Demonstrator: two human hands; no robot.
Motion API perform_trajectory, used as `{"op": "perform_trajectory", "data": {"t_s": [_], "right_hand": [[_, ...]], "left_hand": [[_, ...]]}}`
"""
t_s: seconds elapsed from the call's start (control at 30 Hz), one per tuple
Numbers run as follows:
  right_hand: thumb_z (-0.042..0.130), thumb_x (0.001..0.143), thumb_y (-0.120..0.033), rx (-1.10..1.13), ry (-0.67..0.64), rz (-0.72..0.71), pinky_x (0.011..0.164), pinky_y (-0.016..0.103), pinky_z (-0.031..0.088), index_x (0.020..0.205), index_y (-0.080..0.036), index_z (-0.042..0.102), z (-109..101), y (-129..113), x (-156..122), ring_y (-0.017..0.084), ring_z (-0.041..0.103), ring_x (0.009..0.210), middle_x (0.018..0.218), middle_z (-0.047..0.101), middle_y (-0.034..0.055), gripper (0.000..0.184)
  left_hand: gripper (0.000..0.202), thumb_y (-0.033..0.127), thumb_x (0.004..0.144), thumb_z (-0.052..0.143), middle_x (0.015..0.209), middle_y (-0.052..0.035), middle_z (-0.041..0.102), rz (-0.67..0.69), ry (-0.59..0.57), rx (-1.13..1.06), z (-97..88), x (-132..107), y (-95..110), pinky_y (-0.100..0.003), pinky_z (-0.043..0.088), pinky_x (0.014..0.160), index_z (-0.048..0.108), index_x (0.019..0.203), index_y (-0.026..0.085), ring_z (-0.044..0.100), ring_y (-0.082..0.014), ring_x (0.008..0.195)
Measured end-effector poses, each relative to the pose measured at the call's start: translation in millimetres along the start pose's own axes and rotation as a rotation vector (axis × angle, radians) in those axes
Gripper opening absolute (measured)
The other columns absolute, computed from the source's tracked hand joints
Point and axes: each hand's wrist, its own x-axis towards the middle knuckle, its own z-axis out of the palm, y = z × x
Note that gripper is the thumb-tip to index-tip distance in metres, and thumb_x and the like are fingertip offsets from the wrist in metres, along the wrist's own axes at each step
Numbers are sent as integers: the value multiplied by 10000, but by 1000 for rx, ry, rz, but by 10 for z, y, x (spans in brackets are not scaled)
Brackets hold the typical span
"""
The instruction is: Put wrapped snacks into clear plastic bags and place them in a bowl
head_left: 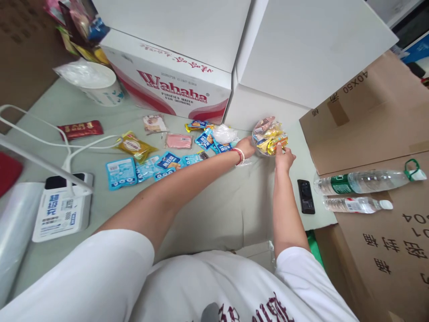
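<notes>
Both my arms reach forward to a clear plastic bag of snack packets [268, 134] lying on the pale cloth surface [214, 210] in front of the white boxes. My left hand [247, 146], with a red and white bracelet at the wrist, grips the bag's left side. My right hand [284, 157] holds its lower right edge, fingers closed on the plastic. Loose blue snack packets [167, 162] lie just left of my left forearm.
A Wahaha water carton [174, 85] and a plain white box [301, 53] stand behind. Cardboard boxes [368, 116] with two water bottles [365, 182] sit right. A black phone [305, 196] lies near my right arm. A white device [62, 210], cables and a tub [97, 82] are left.
</notes>
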Motion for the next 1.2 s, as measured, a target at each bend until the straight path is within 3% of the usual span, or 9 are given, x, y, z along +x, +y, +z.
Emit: {"op": "perform_trajectory", "data": {"t_s": [0.13, 0.23, 0.37, 0.47, 0.53, 0.67, 0.77, 0.87, 1.2], "right_hand": [[608, 932, -512, 91, 43, -54, 967, 384, 502, 1047, -184, 587, -2, 15, -95, 233, 603, 968, 905, 586, 59, 348], [468, 1005, -448, 90, 76, -143, 985, 417, 496, 1111, -157, 586, -51, -21, -210, 249, 602, 1008, 1023, 608, 130, 332], [487, 985, -523, -59, 211, -502, 1131, 553, 372, 1367, -113, 534, -159, -139, -457, 341, 454, 1334, 1355, 503, 250, 562], [629, 910, -557, -251, 31, -813, 1187, 642, 242, 1481, -163, 484, -163, -250, -610, 382, 277, 1476, 1544, 368, 239, 709], [648, 918, -462, -382, -68, -892, 1181, 699, 190, 1478, -219, 501, -122, -283, -630, 390, 186, 1517, 1615, 315, 193, 628], [612, 929, -284, -523, -92, -908, 1166, 685, 256, 1399, -283, 584, -57, -169, -465, 382, 167, 1522, 1659, 309, 115, 471], [613, 924, -289, -515, -81, -929, 1163, 603, 337, 1365, -264, 621, -92, 23, -267, 382, 199, 1509, 1654, 316, 115, 442], [624, 913, -295, -496, -81, -956, 1179, 596, 324, 1345, -238, 632, -180, 226, -75, 381, 195, 1508, 1651, 299, 128, 435], [626, 887, -329, -483, -139, -953, 1185, 583, 294, 1295, -175, 676, -466, 618, 573, 377, 211, 1492, 1625, 307, 176, 439]], "left_hand": [[381, 155, 846, 628, 1243, -170, 657, -49, 74, 51, -225, -537, 112, -431, 498, 1044, 625, 1223, 107, 627, -270, 1173], [245, 161, 875, 563, 1175, -123, 649, 138, 150, 72, -574, -1214, 200, -401, 524, 1011, 646, 1106, 160, 627, -235, 1126], [172, 204, 937, 507, 1191, -100, 653, 179, 282, 127, -1065, -2187, 227, -384, 528, 1007, 647, 1037, 200, 610, -223, 1168], [166, 246, 949, 512, 1176, -83, 677, 61, 323, 238, -1306, -2749, 142, -406, 530, 1018, 652, 1032, 214, 639, -224, 1130], [188, 282, 948, 514, 1170, -75, 689, -12, 353, 281, -1414, -3031, 49, -414, 543, 1008, 658, 1055, 223, 656, -227, 1118], [233, 380, 923, 538, 1164, -76, 699, -186, 433, 309, -1583, -3494, -149, -416, 581, 945, 673, 1033, 226, 678, -243, 1076], [232, 436, 896, 564, 1120, -38, 722, -300, 519, 345, -1678, -3812, -277, -470, 585, 945, 680, 1005, 268, 695, -268, 1042], [220, 478, 864, 572, 1079, 26, 739, -382, 599, 388, -1723, -4081, -381, -512, 592, 921, 686, 973, 325, 719, -280, 966], [160, 483, 860, 544, 1079, 89, 708, -422, 662, 466, -1671, -4517, -488, -562, 577, 927, 662, 939, 409, 702, -279, 1003]]}}
